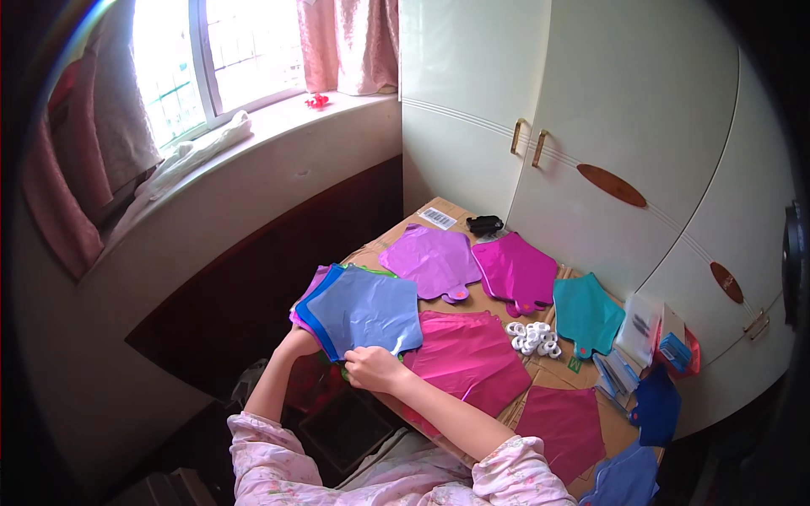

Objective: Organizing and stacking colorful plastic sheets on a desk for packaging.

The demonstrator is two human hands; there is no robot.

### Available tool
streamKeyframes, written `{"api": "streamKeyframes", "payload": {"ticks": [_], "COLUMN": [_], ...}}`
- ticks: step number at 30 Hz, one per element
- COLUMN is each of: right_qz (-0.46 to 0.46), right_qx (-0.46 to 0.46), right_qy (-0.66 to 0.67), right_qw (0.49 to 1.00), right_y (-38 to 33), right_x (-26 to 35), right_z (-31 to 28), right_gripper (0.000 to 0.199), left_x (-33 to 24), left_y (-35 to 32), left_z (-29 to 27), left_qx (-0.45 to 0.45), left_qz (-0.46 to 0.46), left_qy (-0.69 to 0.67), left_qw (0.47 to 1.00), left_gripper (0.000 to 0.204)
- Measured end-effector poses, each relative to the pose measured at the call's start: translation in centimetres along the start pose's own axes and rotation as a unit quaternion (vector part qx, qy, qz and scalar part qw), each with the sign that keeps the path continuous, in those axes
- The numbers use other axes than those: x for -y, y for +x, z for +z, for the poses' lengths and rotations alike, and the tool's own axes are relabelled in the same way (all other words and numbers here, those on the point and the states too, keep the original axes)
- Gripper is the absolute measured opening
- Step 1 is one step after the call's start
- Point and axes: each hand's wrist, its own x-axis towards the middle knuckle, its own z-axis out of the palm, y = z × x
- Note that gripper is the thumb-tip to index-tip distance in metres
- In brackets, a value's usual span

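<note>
A fanned stack of flat foil pieces, like uninflated foil balloons, is in my hands over the left edge of the cardboard surface. Its top piece is a grey-blue foil balloon, with blue, purple and green edges showing beneath. My left hand grips the stack at its left side, its fingers partly hidden underneath. My right hand is closed in a pinch at the stack's lower edge. Just right of it lies a magenta foil balloon. Farther off are a lilac foil balloon and a purple-magenta foil balloon.
On the cardboard are a pile of white rings, a teal foil balloon, a dark pink one and blue ones at the near right. A black object sits at the back. White cabinets stand behind.
</note>
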Motion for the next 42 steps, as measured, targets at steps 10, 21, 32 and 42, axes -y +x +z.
{"api": "streamKeyframes", "payload": {"ticks": [10, 21, 32, 42], "right_qz": [0.075, 0.301, 0.377, 0.517], "right_qx": [0.047, -0.030, -0.060, -0.326], "right_qy": [0.061, 0.298, 0.437, 0.633], "right_qw": [0.994, 0.905, 0.814, 0.475], "right_y": [-0.9, -1.2, -1.2, -1.2], "right_x": [-0.3, -1.0, -1.5, -9.6], "right_z": [1.8, 1.1, 1.1, -3.1], "right_gripper": [0.012, 0.014, 0.017, 0.013], "left_x": [-0.1, -4.1, -2.7, -2.5], "left_y": [-1.7, -7.8, -5.5, -4.5], "left_z": [0.2, 2.9, 3.1, 2.7], "left_qx": [-0.058, -0.327, -0.189, -0.013], "left_qz": [0.016, 0.039, -0.026, -0.147], "left_qy": [0.087, 0.131, 0.217, 0.218], "left_qw": [0.994, 0.935, 0.957, 0.965], "left_gripper": [0.043, 0.012, 0.031, 0.104]}}
